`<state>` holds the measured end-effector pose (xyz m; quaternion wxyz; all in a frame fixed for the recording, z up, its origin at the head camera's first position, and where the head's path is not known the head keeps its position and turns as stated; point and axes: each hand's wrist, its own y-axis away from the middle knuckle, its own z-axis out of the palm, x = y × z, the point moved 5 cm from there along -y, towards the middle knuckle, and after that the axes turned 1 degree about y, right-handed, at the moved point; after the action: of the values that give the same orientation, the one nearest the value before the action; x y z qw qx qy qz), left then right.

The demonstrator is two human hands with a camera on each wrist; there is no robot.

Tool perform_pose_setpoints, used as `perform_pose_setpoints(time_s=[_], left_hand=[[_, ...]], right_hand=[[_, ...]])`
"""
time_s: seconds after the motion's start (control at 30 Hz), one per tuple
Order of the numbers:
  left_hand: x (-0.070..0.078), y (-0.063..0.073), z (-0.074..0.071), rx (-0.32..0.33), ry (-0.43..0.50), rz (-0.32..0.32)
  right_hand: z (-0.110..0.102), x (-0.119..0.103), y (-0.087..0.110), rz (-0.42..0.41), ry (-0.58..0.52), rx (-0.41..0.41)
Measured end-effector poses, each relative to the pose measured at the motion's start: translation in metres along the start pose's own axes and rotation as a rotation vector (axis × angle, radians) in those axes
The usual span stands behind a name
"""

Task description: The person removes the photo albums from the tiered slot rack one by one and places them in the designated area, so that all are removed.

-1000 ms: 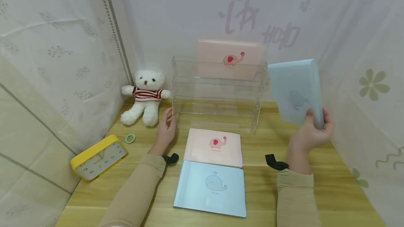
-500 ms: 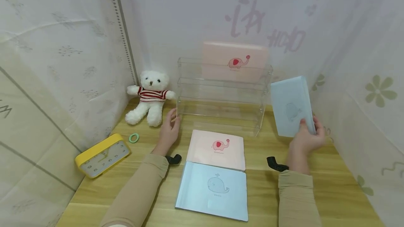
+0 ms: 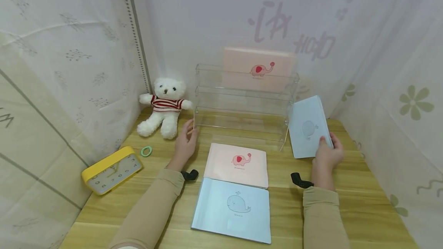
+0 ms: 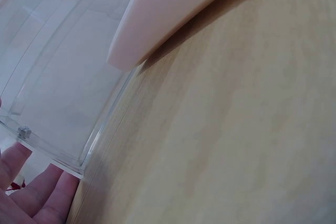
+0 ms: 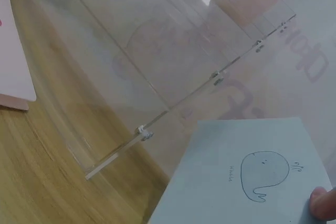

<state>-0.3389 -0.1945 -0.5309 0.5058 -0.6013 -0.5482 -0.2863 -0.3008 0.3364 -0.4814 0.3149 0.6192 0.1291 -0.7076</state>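
In my right hand (image 3: 328,156) is a light blue whale-print book (image 3: 309,128), its thumb on the cover and fingers behind. The book tilts just right of the clear acrylic tiered rack (image 3: 242,120); the right wrist view shows the whale cover (image 5: 265,177) close to the rack's side panel (image 5: 178,106). At the rack's lower left side, my left hand (image 3: 185,141) touches the panel with its fingers (image 4: 37,192). A pink elephant-print book (image 3: 259,68) stands in the top tier. Before the rack lie another pink elephant book (image 3: 237,166) and another blue whale book (image 3: 232,210).
A white teddy bear (image 3: 165,107) in a striped sweater sits left of the rack. Nearer, on the wooden table (image 3: 363,203), are a green ring (image 3: 146,151) and a yellow clock (image 3: 112,170). Patterned curtains (image 3: 412,68) enclose the sides and back.
My right hand has brought the blue whale book down and left, closer to the rack's right side. The left hand stays at the rack, and the head view has shifted slightly.
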Motion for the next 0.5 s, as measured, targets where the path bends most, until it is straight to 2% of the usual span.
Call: perform_pose_setpoints(time_s=[0.5], left_hand=[[-0.002,-0.001,0.0,-0.003,0.007,-0.017]], right_hand=[[0.006,0.023,-0.01,0.03,0.131,-0.034]])
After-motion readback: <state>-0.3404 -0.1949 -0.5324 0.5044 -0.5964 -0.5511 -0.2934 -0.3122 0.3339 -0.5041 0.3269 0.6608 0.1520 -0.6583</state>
